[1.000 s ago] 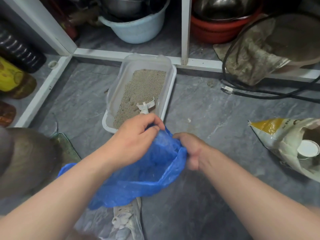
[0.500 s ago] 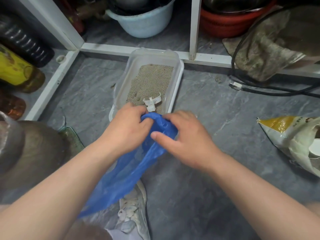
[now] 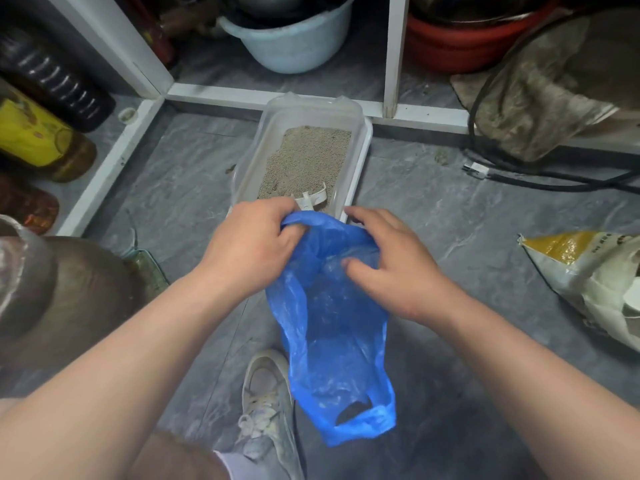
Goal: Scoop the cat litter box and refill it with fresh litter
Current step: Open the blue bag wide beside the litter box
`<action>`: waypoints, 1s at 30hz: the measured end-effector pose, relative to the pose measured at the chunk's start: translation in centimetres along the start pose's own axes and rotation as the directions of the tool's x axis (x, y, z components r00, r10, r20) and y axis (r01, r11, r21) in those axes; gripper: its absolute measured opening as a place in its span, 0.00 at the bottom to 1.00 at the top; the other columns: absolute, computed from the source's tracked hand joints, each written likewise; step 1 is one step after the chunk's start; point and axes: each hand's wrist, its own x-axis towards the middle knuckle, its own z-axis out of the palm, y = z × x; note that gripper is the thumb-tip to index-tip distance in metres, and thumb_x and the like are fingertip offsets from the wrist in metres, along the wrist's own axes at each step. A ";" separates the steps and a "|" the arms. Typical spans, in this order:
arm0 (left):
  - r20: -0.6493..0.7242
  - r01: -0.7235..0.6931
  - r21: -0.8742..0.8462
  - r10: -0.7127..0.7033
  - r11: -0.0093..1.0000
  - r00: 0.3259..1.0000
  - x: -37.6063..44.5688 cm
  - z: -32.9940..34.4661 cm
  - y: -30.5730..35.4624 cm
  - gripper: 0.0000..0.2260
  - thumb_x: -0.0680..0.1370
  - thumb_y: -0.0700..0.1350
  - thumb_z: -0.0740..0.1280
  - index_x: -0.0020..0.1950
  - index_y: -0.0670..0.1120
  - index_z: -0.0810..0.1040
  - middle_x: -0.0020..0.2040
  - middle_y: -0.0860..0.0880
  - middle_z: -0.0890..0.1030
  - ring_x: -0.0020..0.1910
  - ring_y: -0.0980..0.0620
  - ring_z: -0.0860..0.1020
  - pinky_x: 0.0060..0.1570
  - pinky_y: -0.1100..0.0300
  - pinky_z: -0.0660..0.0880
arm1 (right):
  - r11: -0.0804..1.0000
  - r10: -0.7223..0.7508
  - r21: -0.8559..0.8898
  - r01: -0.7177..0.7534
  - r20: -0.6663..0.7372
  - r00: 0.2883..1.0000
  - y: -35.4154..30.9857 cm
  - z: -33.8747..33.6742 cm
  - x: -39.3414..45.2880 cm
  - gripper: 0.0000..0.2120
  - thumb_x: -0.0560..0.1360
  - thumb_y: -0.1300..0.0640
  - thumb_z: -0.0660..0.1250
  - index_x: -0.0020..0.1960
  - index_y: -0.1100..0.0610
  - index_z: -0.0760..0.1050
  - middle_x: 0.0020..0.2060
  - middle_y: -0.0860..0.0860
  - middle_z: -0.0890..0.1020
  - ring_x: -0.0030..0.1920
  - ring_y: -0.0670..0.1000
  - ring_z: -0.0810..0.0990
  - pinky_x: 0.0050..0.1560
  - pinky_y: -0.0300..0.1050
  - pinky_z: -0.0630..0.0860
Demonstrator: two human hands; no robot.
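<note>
- We have the litter box on the floor, far centre, against the white cabinet frame. Litter covers its base.
- A white scoop lies in the near end of the box, partly hidden behind our hands.
- We hold a blue bag just near of the box. It hangs down over a shoe.
- Left hand: fingers curled and pinching the bag's top edge.
- Right hand: fingers spread and loosely bent on the bag's right side; we cannot tell whether they grip the film or only rest on it.
- The sack lies open on the floor, well to the right.
- Handling, bag: we judge it thin, soft and very light, likely to collapse shut. Take opposite edges of the mouth and pull them apart; the handle loops are at the low end.
- Handling, scoop: we judge it stiff, light plastic. Take it by the handle.
- Handling, sack: we judge it heavy and slumping. Grip the top edge and support the body when pouring.
- Step in hand, as we judge it: opening the bag to receive waste. No scooping or refilling is evident yet.
</note>
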 end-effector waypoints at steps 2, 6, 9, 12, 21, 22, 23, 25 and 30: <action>0.048 -0.061 -0.074 0.065 0.995 0.997 -0.2 0.1 0.5 0.05 0.74 0.47 0.62 0.38 0.49 0.74 0.31 0.52 0.76 0.35 0.50 0.76 0.36 0.51 0.73 | 0.993 -0.113 0.019 0.114 -0.009 0.994 -0.4 0.2 -0.1 0.19 0.73 0.53 0.66 0.63 0.53 0.76 0.55 0.49 0.81 0.56 0.49 0.77 0.60 0.45 0.73; -0.006 -0.137 -0.050 0.137 0.989 0.991 -0.8 0.1 0.3 0.18 0.71 0.53 0.72 0.58 0.54 0.76 0.51 0.56 0.79 0.50 0.55 0.77 0.51 0.54 0.75 | 0.996 0.065 -0.046 -0.071 -0.115 0.991 0.8 0.4 0.3 0.05 0.72 0.60 0.60 0.40 0.58 0.73 0.31 0.52 0.77 0.36 0.57 0.76 0.39 0.54 0.75; -0.049 -0.368 -0.035 0.367 0.929 0.929 -1.3 0.1 1.3 0.23 0.71 0.45 0.75 0.64 0.46 0.74 0.60 0.50 0.75 0.60 0.51 0.75 0.60 0.53 0.72 | 0.982 0.138 -0.104 -0.156 -0.159 0.978 1.8 0.2 0.6 0.05 0.73 0.61 0.59 0.38 0.57 0.71 0.32 0.52 0.77 0.37 0.58 0.76 0.38 0.52 0.74; 0.054 -0.518 0.018 0.517 0.855 0.854 -2.5 1.0 3.0 0.20 0.71 0.48 0.73 0.61 0.46 0.77 0.59 0.50 0.76 0.61 0.47 0.75 0.60 0.47 0.72 | 0.972 0.201 -0.085 -0.221 -0.196 0.960 2.2 0.1 1.3 0.07 0.75 0.61 0.60 0.38 0.57 0.70 0.33 0.52 0.77 0.37 0.58 0.76 0.36 0.48 0.67; 0.499 -0.455 0.649 0.111 0.609 0.860 -3.9 3.1 0.2 0.50 0.69 0.63 0.68 0.81 0.40 0.49 0.81 0.38 0.51 0.81 0.43 0.49 0.75 0.33 0.42 | 0.808 0.556 0.338 -0.482 -0.170 0.814 4.4 -2.5 3.1 0.08 0.71 0.64 0.61 0.36 0.57 0.75 0.32 0.51 0.79 0.36 0.54 0.77 0.38 0.47 0.73; 0.480 -0.438 0.657 0.107 0.614 0.871 -4.0 2.6 0.8 0.50 0.68 0.65 0.69 0.80 0.41 0.52 0.81 0.38 0.53 0.81 0.42 0.50 0.76 0.35 0.42 | 0.827 0.532 0.313 -0.467 -0.169 0.830 4.4 -2.6 3.1 0.08 0.72 0.63 0.61 0.36 0.57 0.75 0.33 0.51 0.79 0.37 0.54 0.77 0.39 0.48 0.73; 0.447 -0.427 0.645 0.141 0.634 0.884 -4.0 2.3 1.6 0.47 0.67 0.65 0.71 0.78 0.41 0.60 0.78 0.38 0.60 0.80 0.40 0.55 0.76 0.37 0.46 | 0.848 0.502 0.288 -0.445 -0.165 0.849 4.3 -2.5 3.1 0.08 0.73 0.63 0.60 0.37 0.57 0.75 0.33 0.51 0.79 0.37 0.54 0.77 0.39 0.48 0.74; 0.348 -0.516 0.543 0.382 0.663 0.856 -3.9 2.9 2.6 0.29 0.66 0.52 0.74 0.64 0.43 0.75 0.69 0.41 0.74 0.72 0.39 0.68 0.75 0.41 0.58 | 0.877 0.452 0.251 -0.410 -0.140 0.881 3.7 -2.2 2.9 0.09 0.74 0.63 0.60 0.38 0.57 0.75 0.34 0.52 0.79 0.38 0.55 0.77 0.41 0.49 0.74; 0.469 -0.581 0.280 0.419 0.764 0.778 -4.4 5.2 3.6 0.13 0.70 0.40 0.72 0.50 0.48 0.71 0.49 0.49 0.74 0.45 0.45 0.78 0.37 0.50 0.71 | 0.826 0.396 0.418 -0.379 0.050 0.917 1.1 -1.6 1.9 0.09 0.75 0.67 0.60 0.42 0.60 0.78 0.38 0.59 0.82 0.38 0.53 0.77 0.40 0.48 0.74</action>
